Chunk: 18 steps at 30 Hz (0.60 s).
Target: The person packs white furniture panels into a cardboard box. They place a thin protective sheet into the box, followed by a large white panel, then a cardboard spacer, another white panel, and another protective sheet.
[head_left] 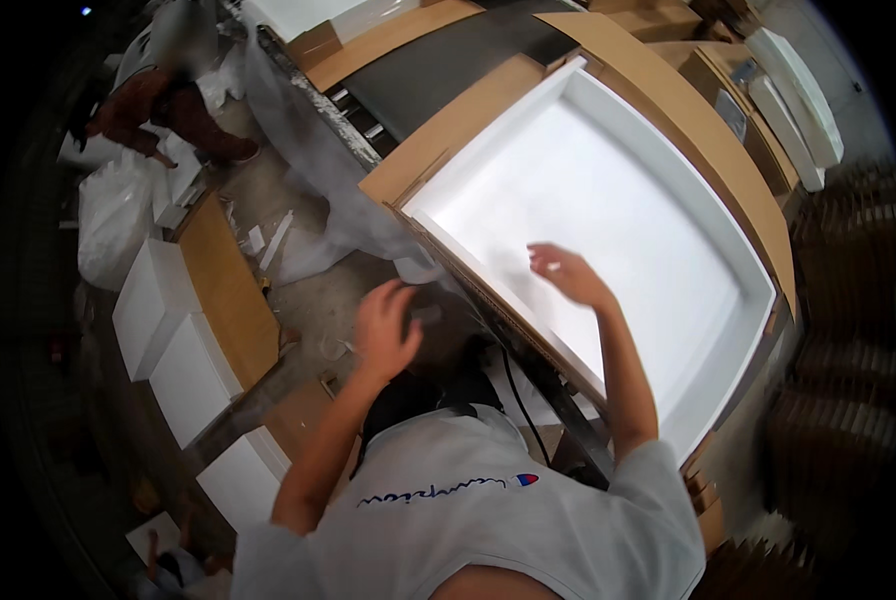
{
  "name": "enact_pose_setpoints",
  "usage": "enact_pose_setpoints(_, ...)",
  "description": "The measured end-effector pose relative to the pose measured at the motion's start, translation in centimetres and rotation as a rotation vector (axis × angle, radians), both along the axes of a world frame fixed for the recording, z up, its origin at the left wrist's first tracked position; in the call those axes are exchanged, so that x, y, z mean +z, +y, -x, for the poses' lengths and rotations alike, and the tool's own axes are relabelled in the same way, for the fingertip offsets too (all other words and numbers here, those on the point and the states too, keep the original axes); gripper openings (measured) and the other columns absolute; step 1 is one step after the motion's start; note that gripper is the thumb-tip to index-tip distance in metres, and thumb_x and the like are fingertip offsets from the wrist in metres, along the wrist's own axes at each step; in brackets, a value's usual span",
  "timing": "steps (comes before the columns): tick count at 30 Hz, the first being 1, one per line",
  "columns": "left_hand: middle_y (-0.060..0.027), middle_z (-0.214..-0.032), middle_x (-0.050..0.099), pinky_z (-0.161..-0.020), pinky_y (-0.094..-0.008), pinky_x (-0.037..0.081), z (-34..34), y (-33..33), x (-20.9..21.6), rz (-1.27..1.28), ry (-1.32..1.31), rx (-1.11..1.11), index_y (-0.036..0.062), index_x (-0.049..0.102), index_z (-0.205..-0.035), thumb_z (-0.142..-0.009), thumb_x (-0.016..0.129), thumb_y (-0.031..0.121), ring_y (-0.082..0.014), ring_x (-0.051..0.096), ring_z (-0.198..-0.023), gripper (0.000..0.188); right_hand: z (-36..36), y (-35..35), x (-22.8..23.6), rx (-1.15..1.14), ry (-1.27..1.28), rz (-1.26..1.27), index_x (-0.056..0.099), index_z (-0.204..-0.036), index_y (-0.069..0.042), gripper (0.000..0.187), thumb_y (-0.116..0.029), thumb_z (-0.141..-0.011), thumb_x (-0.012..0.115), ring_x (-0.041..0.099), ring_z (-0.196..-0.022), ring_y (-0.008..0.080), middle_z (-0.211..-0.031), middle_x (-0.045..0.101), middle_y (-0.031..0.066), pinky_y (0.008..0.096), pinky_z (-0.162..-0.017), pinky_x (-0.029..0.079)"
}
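Left hand (386, 330) loosely curled, fingers on thin clear plastic film (313, 200) at tray corner. Right hand (566, 273) spread, hovering inside white foam tray (608, 215), holding nothing. Tray sits in open cardboard box (698, 130), big, shallow, raised rim. Probably light, stiff, brittle; best gripped by rim.

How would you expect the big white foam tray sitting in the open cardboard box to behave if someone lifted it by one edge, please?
The white foam tray would probably feel light for its size, since it looks like moulded foam. Its thin walls and wide flat floor suggest it could flex or crack if lifted from one side. It fits closely inside the cardboard box, so it may drag on the way out.
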<state>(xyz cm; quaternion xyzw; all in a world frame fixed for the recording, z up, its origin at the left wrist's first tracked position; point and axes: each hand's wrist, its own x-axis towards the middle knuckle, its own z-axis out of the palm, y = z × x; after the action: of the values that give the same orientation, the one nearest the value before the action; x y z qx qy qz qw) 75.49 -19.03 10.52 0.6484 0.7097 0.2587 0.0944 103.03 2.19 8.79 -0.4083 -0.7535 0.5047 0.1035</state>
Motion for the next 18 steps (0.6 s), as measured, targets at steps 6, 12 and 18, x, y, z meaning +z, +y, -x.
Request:
enact_pose_setpoints(6, -0.0194, -0.102, 0.060, -0.081, -0.0446, 0.045, 8.8, -28.2, -20.0, 0.837, -0.591, 0.793, -0.0011, 0.056, -0.102, -0.086, 0.056, 0.025, -0.0327, 0.058, -0.093, 0.031, -0.1, 14.2, -5.4, -0.534, 0.415, 0.375, 0.050, -0.129, -0.005, 0.043, -0.028, -0.093, 0.050, 0.057, -0.109, 0.0239, -0.119, 0.059, 0.0118, 0.0375, -0.093, 0.045)
enact_pose_setpoints(12, -0.0142, -0.102, 0.060, -0.059, -0.0392, 0.048, 2.0, -50.1, -24.2, 1.377, 0.058, 0.067, 0.0060, 0.058, -0.110, -0.096, 0.042, 0.024, -0.0264, 0.061, -0.080, 0.028, -0.4, 25.6, -11.6, -0.767, 0.422, 0.415, 0.048, -0.129, -0.007, 0.050, -0.034, -0.088, 0.057, 0.057, -0.105, 0.0264, -0.117, 0.057, 0.0124, 0.0383, -0.088, 0.047)
enact_pose_setpoints(18, -0.0100, -0.070, 0.059, -0.054, -0.0401, 0.042, -8.0, -48.1, -18.7, 1.174, -0.302, 0.394, 0.0067, 0.062, -0.074, -0.088, 0.047, 0.026, -0.0242, 0.059, -0.070, 0.028, 2.4, 36.8, -12.9, -0.798, 0.384, 0.339, 0.053, -0.115, -0.008, 0.041, -0.034, -0.085, 0.061, 0.058, -0.086, 0.0197, -0.102, 0.056, 0.0062, 0.0346, -0.070, 0.049)
